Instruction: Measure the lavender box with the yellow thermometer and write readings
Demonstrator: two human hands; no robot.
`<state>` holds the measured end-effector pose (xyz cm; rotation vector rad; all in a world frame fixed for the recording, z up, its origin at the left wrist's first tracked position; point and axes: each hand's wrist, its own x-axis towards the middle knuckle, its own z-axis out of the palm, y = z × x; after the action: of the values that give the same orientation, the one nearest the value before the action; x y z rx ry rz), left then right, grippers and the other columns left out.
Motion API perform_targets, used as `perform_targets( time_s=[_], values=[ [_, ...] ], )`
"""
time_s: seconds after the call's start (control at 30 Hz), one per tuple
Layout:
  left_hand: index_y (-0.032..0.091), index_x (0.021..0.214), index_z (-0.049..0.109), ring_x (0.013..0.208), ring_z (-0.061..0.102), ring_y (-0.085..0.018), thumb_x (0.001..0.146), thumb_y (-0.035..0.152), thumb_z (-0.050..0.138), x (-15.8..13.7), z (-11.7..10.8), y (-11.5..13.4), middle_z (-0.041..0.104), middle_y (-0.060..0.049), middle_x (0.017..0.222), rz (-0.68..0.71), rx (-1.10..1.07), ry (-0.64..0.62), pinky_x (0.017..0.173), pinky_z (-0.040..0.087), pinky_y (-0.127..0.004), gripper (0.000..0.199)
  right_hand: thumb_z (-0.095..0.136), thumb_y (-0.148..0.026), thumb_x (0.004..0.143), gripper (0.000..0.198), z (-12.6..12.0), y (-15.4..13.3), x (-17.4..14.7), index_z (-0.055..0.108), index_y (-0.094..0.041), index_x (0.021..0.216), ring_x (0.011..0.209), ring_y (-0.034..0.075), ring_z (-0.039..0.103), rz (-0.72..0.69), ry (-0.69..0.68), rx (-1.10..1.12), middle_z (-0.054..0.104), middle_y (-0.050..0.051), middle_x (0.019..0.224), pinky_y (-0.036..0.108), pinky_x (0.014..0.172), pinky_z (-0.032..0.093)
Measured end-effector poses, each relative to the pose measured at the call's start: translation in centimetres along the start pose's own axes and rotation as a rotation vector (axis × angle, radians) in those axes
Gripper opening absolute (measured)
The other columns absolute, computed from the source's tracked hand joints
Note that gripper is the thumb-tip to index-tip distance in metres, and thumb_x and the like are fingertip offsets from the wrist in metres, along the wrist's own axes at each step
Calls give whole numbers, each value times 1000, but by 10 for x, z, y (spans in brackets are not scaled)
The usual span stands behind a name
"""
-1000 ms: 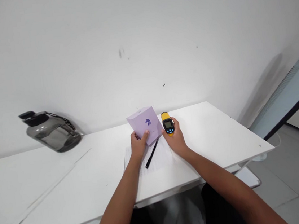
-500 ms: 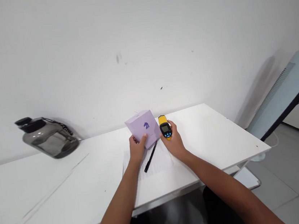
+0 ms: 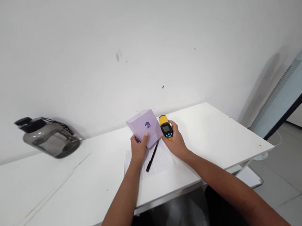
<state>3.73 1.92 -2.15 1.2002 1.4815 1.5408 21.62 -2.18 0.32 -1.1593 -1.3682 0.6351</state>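
Observation:
A light purple box (image 3: pixel 143 123) with a dark horse-head print is tilted up in my left hand (image 3: pixel 138 147), the thumb lying across its front. My right hand (image 3: pixel 177 142) is wrapped round a yellow and black infrared thermometer (image 3: pixel 166 127), whose small grey screen and lit blue buttons face me. The thermometer stands just right of the box. Below both, a black pen (image 3: pixel 152 157) lies slantwise on a sheet of printed paper (image 3: pixel 160 166), its upper end close to the box. My palms hide the thermometer's handle and part of the box's lower edge.
The white table (image 3: pixel 211 138) runs along a pale wall (image 3: pixel 143 48). A large grey translucent water bottle (image 3: pixel 52 138) with a black cap stands at the back left. Past the table's right edge are a light blue panel (image 3: pixel 283 89) and a tiled floor (image 3: pixel 293 176).
The view has shifted very slightly. Both hands keep their grip on the box and the thermometer, with almost no movement.

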Motion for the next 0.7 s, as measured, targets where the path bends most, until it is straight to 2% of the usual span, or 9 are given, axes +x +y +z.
perform_targets(
  time_s=[0.23, 0.7],
  values=[
    [18, 114, 51, 107, 60, -23, 67, 54, 78, -1, 0, 1, 60, -11, 117, 8, 17, -7, 94, 49, -41, 64, 63, -36, 82, 67, -1, 1, 2, 36, -22, 142, 113, 25, 61, 2, 1, -8, 59, 13, 130, 41, 94, 51],
    [19, 116, 51, 109, 59, -22, 68, 52, 78, -1, -1, -1, 59, -10, 119, 9, 21, -4, 95, 49, -39, 64, 62, -37, 83, 67, -2, -2, 1, 35, -22, 142, 107, 24, 63, 28, -5, -17, 60, 12, 126, 38, 90, 51]
  ],
)
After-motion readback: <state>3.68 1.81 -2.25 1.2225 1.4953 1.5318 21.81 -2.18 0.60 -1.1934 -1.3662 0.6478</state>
